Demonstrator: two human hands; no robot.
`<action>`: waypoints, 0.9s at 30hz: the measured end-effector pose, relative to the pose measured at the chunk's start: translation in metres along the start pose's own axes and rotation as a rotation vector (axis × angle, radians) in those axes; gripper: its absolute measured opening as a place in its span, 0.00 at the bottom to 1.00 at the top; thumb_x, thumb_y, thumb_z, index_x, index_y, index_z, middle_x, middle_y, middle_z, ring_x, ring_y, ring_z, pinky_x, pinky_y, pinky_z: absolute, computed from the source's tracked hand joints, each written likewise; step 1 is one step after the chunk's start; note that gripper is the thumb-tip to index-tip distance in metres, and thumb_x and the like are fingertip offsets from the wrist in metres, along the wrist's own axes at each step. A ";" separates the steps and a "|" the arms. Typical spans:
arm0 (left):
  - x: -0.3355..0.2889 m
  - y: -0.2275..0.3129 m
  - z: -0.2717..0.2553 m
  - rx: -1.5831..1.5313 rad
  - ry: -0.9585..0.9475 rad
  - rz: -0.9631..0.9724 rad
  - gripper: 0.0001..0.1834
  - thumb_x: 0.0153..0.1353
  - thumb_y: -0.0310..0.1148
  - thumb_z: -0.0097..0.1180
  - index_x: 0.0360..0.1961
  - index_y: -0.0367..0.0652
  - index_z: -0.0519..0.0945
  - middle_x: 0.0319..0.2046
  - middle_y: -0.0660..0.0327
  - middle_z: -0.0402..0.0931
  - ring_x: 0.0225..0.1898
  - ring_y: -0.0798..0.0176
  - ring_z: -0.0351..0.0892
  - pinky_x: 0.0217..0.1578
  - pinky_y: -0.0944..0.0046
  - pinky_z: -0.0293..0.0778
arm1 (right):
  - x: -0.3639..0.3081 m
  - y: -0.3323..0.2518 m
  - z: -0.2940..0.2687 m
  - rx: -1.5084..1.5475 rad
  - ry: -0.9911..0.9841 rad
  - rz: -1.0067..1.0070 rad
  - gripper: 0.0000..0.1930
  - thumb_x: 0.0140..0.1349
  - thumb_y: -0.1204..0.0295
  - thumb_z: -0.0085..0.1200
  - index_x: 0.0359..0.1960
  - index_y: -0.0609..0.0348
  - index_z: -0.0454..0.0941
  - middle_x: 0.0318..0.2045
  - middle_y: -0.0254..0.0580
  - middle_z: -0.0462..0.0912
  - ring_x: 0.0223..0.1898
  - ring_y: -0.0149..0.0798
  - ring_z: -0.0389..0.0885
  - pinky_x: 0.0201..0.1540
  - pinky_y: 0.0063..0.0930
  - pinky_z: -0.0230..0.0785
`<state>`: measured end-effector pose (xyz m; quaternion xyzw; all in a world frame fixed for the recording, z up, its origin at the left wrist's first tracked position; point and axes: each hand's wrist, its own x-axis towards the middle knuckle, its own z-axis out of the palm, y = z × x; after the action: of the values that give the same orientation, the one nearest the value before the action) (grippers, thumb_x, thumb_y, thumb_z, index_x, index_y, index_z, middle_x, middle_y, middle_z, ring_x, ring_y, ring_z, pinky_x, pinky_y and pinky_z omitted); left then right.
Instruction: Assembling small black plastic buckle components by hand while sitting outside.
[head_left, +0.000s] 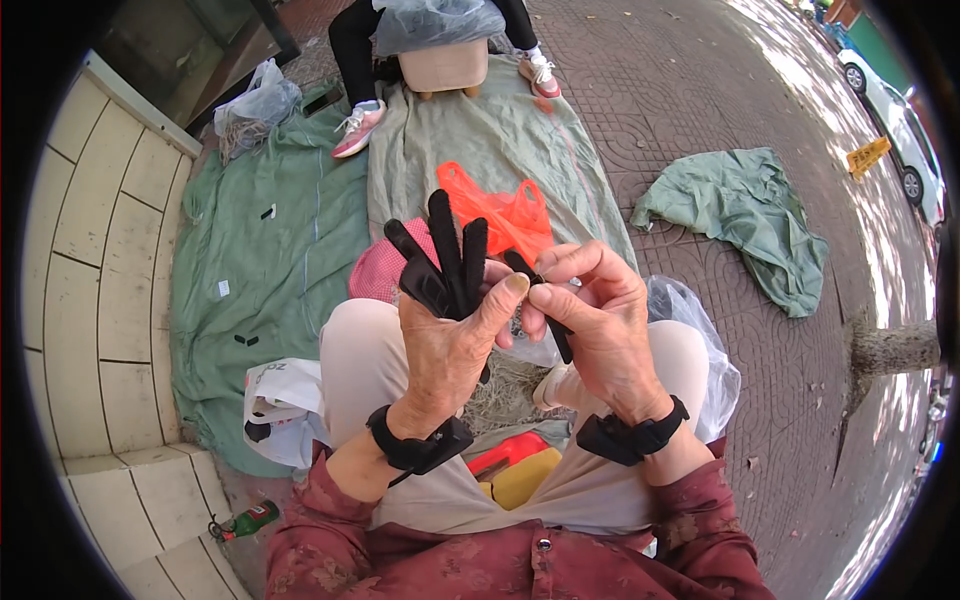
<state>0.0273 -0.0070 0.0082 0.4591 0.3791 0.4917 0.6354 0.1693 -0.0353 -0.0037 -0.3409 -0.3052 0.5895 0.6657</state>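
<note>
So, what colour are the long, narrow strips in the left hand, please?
The long, narrow strips in the left hand are black, clearest in the head view.

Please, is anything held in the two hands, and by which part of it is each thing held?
The left hand holds several black strips by their lower parts; the right hand pinches another black strip between its ends.

Black strips point(451, 250) — matt; red bag point(518, 238) — glossy plastic

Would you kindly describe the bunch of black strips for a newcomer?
Start at the pale-trousered knees. Between them in view, the left hand holds the bunch of black strips, fanned upward, unlike the lone strip slanting at the right hand.
</note>
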 end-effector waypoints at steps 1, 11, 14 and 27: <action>-0.001 0.003 0.001 -0.016 -0.019 0.016 0.08 0.62 0.29 0.62 0.32 0.34 0.80 0.21 0.61 0.79 0.21 0.71 0.78 0.19 0.75 0.68 | 0.000 0.000 0.000 0.011 -0.006 -0.010 0.07 0.59 0.85 0.58 0.34 0.65 0.74 0.37 0.44 0.77 0.27 0.33 0.82 0.28 0.24 0.77; -0.005 0.003 0.004 0.092 -0.051 0.034 0.09 0.65 0.30 0.58 0.32 0.34 0.76 0.19 0.61 0.75 0.18 0.72 0.71 0.19 0.71 0.69 | 0.000 -0.005 -0.002 0.087 -0.048 0.059 0.07 0.58 0.86 0.59 0.34 0.65 0.73 0.38 0.43 0.76 0.26 0.33 0.81 0.27 0.24 0.77; -0.001 0.000 0.003 0.057 -0.077 0.026 0.09 0.65 0.31 0.57 0.34 0.35 0.76 0.19 0.61 0.75 0.18 0.72 0.71 0.19 0.71 0.69 | 0.004 -0.002 -0.006 0.078 -0.043 0.093 0.07 0.58 0.86 0.59 0.34 0.65 0.73 0.39 0.43 0.76 0.26 0.33 0.81 0.27 0.24 0.76; -0.001 0.009 -0.002 0.077 -0.064 -0.037 0.09 0.63 0.30 0.61 0.40 0.35 0.79 0.25 0.64 0.77 0.21 0.75 0.72 0.21 0.75 0.66 | -0.003 -0.007 -0.002 0.035 -0.064 -0.079 0.08 0.57 0.88 0.58 0.33 0.66 0.72 0.41 0.46 0.75 0.27 0.34 0.82 0.28 0.25 0.77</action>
<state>0.0223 -0.0064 0.0161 0.4916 0.3854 0.4500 0.6382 0.1747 -0.0388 0.0002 -0.2977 -0.3291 0.5788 0.6841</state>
